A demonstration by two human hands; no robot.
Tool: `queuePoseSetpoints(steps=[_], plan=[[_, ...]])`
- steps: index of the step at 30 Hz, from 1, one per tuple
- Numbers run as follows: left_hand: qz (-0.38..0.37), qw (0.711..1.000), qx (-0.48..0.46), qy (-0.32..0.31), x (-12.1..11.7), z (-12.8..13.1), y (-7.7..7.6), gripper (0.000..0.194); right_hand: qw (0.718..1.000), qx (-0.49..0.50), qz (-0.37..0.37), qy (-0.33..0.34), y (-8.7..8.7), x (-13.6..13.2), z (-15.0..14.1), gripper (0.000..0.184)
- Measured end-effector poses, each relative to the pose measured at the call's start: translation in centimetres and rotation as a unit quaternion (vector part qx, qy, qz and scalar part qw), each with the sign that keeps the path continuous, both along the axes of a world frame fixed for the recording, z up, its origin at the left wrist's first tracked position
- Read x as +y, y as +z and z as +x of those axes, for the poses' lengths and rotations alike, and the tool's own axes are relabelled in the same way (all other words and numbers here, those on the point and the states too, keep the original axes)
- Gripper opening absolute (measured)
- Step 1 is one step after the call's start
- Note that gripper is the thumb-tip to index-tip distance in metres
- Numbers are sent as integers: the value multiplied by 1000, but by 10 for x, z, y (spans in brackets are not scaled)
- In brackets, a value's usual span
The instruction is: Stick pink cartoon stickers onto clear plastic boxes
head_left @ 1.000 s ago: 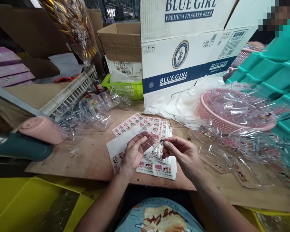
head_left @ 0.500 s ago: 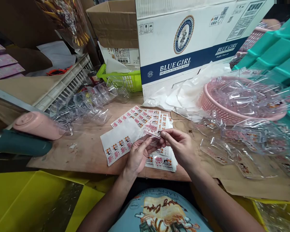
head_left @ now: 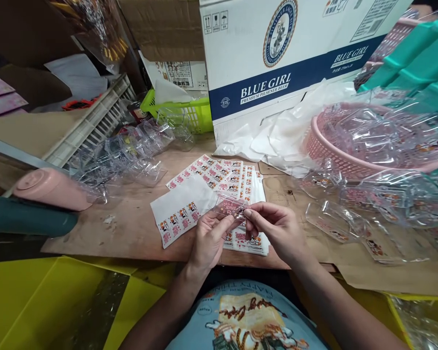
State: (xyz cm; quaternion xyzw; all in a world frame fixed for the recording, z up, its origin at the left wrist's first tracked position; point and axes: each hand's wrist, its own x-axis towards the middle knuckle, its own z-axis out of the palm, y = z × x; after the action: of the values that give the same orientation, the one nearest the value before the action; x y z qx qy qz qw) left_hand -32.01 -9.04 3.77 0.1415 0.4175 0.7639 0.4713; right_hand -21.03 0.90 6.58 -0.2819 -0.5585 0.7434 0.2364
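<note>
Between both hands is a small clear plastic box (head_left: 229, 206) with a pink printed sticker showing on its face. My left hand (head_left: 212, 238) grips its left side, thumb on the near edge. At the right end, my right hand (head_left: 272, 224) pinches the box between thumb and fingers. Beneath the hands lies a stack of sticker sheets (head_left: 246, 175) printed with orange-and-white cats and pink lettering. To the left is a partly peeled sticker sheet (head_left: 182, 199), bare white over its upper part with a row of cat and pink stickers along the lower edge.
Clear plastic boxes (head_left: 372, 243) with cat stickers lie on cardboard at right, before a pink basket (head_left: 336, 158) heaped with more. Unstickered clear cases (head_left: 131, 146) sit at left near a pink bottle (head_left: 51, 189). A white beer carton (head_left: 255, 53) stands behind.
The clear box has tilted so its pink sticker face shows towards me. Both hands still hold it. The camera view has shifted slightly downward.
</note>
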Motion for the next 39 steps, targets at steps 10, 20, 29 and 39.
queuePoseSetpoints(steps=[10, 20, 29, 39], plan=[[-13, 1000, 27, 9, 2, 4, 1, 19, 1000, -4, -1, -8, -6, -2, 0, 33], [13, 1000, 11, 15, 0, 5, -1, 20, 999, -11, 33, -13, -13, -2, -1, 31], [-17, 992, 73, 105, 4, 21, -13, 20, 976, -72, 199, -47, -20, -4, -1, 32], [10, 994, 62, 90, 9, 29, 27, 12, 878, -24, 462, -120, -3, -5, 22, 66]])
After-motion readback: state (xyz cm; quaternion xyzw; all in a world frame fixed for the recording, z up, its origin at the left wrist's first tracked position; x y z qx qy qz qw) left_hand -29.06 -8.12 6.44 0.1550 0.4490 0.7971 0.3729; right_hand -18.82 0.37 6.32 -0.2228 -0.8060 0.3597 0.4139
